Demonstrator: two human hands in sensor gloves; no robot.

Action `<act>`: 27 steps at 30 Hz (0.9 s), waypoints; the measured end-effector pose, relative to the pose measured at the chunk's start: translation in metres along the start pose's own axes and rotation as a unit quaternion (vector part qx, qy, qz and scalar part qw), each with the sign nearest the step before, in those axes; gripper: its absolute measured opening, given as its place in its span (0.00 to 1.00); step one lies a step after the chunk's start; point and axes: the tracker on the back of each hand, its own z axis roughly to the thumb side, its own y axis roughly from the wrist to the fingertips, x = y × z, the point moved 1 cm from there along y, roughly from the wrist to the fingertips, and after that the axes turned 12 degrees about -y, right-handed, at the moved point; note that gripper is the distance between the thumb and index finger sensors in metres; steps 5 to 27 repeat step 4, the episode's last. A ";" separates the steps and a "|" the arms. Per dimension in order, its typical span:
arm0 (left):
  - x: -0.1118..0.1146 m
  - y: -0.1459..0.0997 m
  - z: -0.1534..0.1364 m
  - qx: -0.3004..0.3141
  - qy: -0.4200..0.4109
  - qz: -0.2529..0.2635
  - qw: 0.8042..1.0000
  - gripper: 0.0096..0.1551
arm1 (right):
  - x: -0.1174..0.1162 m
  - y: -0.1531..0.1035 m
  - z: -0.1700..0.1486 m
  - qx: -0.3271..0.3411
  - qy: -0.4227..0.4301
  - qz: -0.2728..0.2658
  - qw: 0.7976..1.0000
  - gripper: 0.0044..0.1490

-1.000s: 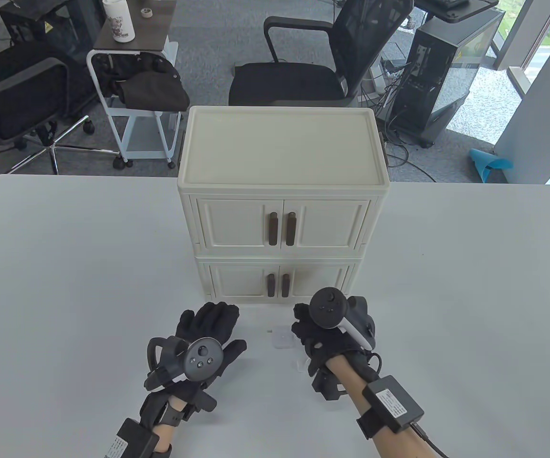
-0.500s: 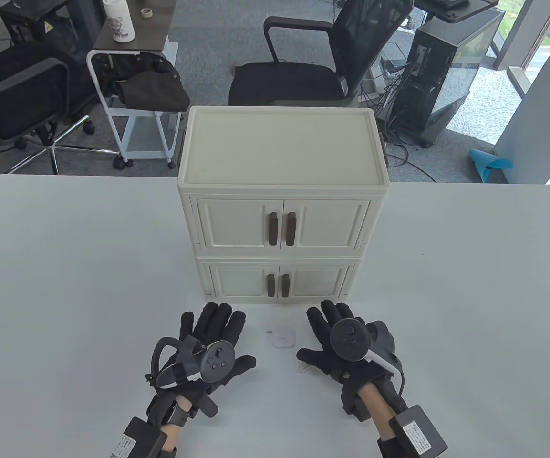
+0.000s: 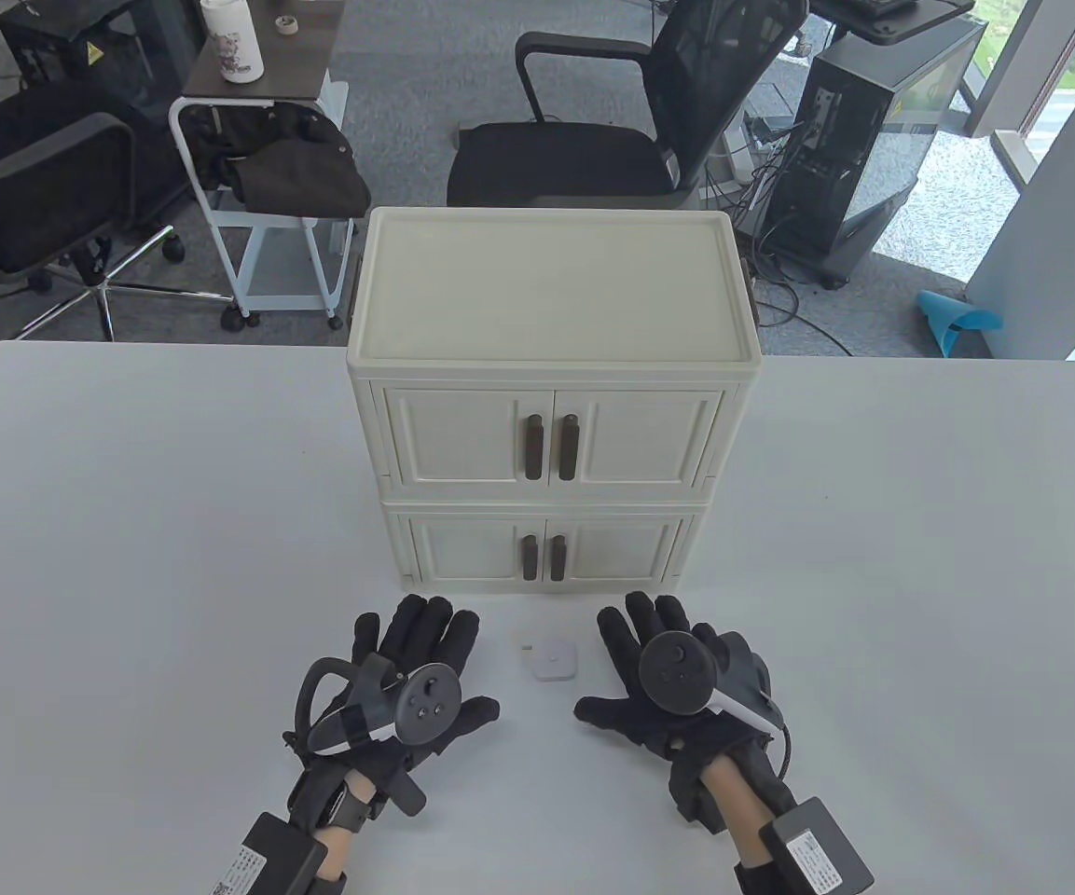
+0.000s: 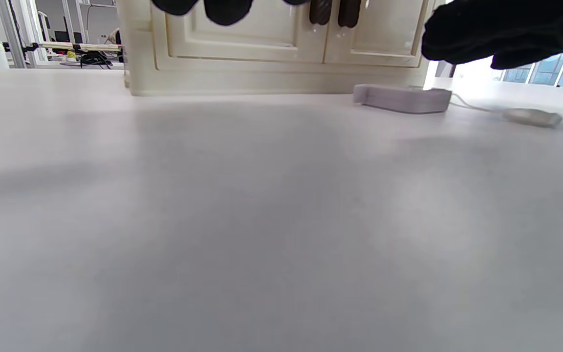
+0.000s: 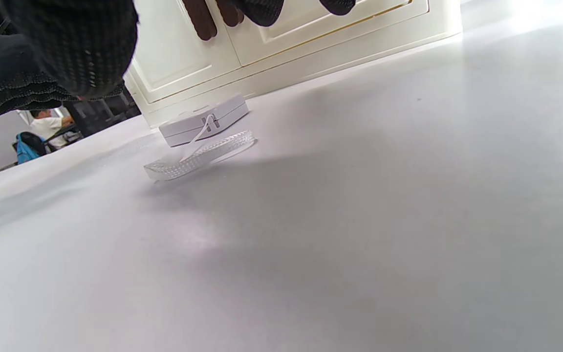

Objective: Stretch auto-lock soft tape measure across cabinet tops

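Observation:
A small white square tape measure (image 3: 553, 660) lies flat on the white table (image 3: 127, 559), just in front of the cream two-tier cabinet (image 3: 551, 308). It also shows in the left wrist view (image 4: 402, 98) and in the right wrist view (image 5: 204, 120), where a clear ridged strap (image 5: 198, 155) on a white cord lies beside it. My left hand (image 3: 425, 653) rests flat and open on the table left of the tape measure. My right hand (image 3: 658, 653) rests flat and open to its right. Neither hand touches it.
The cabinet has dark brown door handles (image 3: 550, 447) on both tiers and a flat rimmed top. Beyond the table's far edge stand an office chair (image 3: 612, 121), a white cart (image 3: 257, 186) and a computer tower (image 3: 873, 130).
My right hand has let go of the tape measure, drawn back to the right and spread flat on the table. My left hand has shifted slightly. The tape measure lies uncovered between them.

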 end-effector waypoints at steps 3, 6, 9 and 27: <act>0.000 0.001 -0.001 -0.002 0.001 -0.003 1.000 0.58 | 0.000 -0.001 0.001 0.001 -0.003 -0.002 1.000 0.61; 0.000 0.001 0.000 -0.002 0.001 -0.003 1.000 0.58 | 0.000 -0.001 0.001 0.001 -0.003 -0.002 1.000 0.61; 0.000 0.001 0.000 -0.002 0.001 -0.003 1.000 0.58 | 0.000 -0.001 0.001 0.001 -0.003 -0.002 1.000 0.61; 0.000 0.001 0.000 -0.002 0.001 -0.003 1.000 0.58 | 0.000 -0.001 0.001 0.001 -0.003 -0.002 1.000 0.61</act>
